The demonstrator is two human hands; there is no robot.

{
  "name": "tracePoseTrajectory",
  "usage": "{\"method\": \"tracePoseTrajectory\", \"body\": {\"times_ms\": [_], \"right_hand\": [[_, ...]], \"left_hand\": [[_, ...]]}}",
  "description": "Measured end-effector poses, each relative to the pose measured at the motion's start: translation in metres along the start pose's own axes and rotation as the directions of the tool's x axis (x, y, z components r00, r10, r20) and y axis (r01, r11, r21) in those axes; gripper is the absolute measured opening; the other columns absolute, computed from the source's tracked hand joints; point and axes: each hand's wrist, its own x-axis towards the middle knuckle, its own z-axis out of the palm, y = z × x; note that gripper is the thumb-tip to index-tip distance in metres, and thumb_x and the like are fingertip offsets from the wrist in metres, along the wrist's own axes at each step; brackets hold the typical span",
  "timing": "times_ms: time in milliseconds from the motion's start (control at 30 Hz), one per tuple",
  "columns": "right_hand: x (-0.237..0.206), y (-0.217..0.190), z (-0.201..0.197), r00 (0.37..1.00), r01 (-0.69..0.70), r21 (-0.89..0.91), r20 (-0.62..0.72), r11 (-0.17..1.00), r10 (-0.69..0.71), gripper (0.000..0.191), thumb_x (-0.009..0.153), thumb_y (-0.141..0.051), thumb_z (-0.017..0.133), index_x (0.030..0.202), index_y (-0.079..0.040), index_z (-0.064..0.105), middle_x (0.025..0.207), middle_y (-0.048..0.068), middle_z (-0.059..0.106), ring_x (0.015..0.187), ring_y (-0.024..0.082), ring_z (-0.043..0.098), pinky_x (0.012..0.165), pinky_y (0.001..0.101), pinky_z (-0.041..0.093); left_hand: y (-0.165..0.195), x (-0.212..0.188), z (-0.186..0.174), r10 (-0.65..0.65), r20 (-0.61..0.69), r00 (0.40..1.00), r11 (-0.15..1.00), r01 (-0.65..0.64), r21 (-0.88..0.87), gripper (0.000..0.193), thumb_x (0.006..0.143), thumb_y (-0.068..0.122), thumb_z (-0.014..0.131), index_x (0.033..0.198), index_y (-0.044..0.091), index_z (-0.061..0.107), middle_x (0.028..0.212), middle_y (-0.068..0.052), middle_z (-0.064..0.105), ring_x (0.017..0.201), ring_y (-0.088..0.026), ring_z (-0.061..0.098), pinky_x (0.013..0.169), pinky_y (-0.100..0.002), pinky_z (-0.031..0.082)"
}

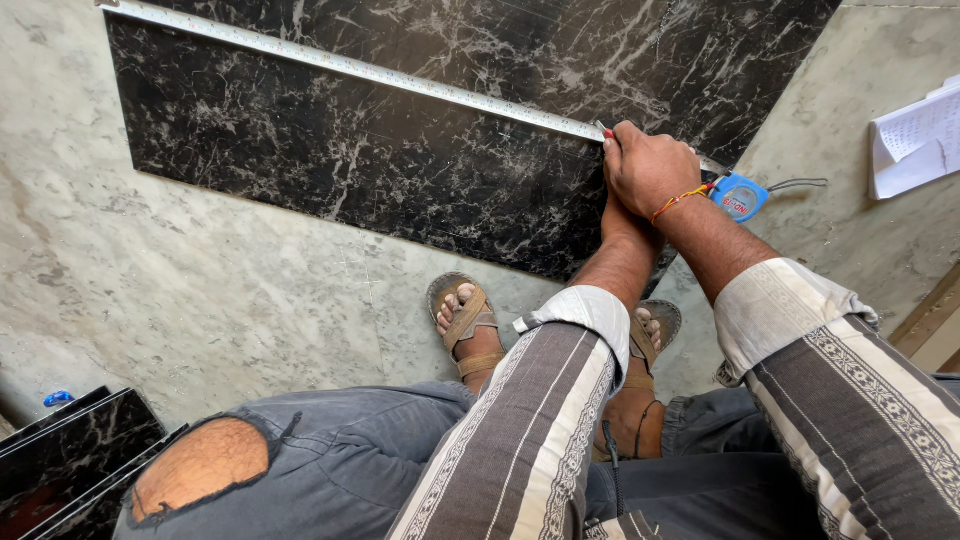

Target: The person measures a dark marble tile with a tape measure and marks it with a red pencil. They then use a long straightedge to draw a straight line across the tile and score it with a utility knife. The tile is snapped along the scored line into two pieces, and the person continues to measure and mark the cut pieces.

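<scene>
Head view: looks straight down past the person's knees to a pale stone floor (pixel 200 290).
Hidden: the left hand lies under the right hand (pixel 648 165), so only its forearm shows; whether its fingers are spread or closed cannot be told.
Right hand: closed into a loose fist and pressed down on the tape measure blade (pixel 350 66), with what seems to be a red-tipped marker (pixel 607 130) pinched at the fingertips, though only its tip shows.
Wrist: a red and yellow thread is tied round the right wrist.
Tape measure: the pale blade runs along the black marble slab (pixel 330 150) from the upper left corner of the frame to the hands; its blue case (pixel 738 196) lies just beyond the right wrist, at the slab's edge.
Slab: dark with white veins, lying flat on the floor, its far part cut off by the top of the frame.
Cut off: a white sheet of paper (pixel 915 140) at the right edge; more dark slab pieces (pixel 70 460) at the lower left corner, with a small blue object beside them too small to identify.
In the way: striped sleeves and torn grey trousers fill the lower frame; the right foot, in a brown sandal (pixel 465 325), shows between them, while the forearm crosses the other sandal.
</scene>
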Motion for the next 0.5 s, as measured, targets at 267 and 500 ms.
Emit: {"method": "tracePoseTrajectory", "body": {"times_ms": [267,500], "right_hand": [[-0.002,-0.005,-0.001,1.000,0.018,-0.025,-0.019,1.000,-0.018,0.034,0.109,-0.040,0.044,0.108,-0.011,0.061,0.085,0.025,0.072,0.082,0.049,0.069,0.077,0.0616,0.052],[0.005,-0.019,-0.015,0.988,0.152,-0.295,0.079,0.943,-0.134,0.021,0.105,-0.020,0.044,0.108,-0.005,0.058,0.087,0.022,0.075,0.082,0.043,0.074,0.068,0.0537,0.057]], "left_hand": [[-0.002,-0.004,-0.001,0.002,-0.003,1.000,0.999,-0.002,-0.033,0.051,0.107,0.034,0.043,0.156,0.024,0.039,0.164,-0.006,0.033,0.153,-0.032,0.022,0.119,-0.067,0.009],[-0.007,-0.005,-0.004,-0.037,-0.084,0.996,0.987,0.023,-0.160,0.052,0.107,0.035,0.038,0.157,0.022,0.036,0.165,-0.002,0.033,0.153,-0.024,0.025,0.124,-0.049,0.013]]}}
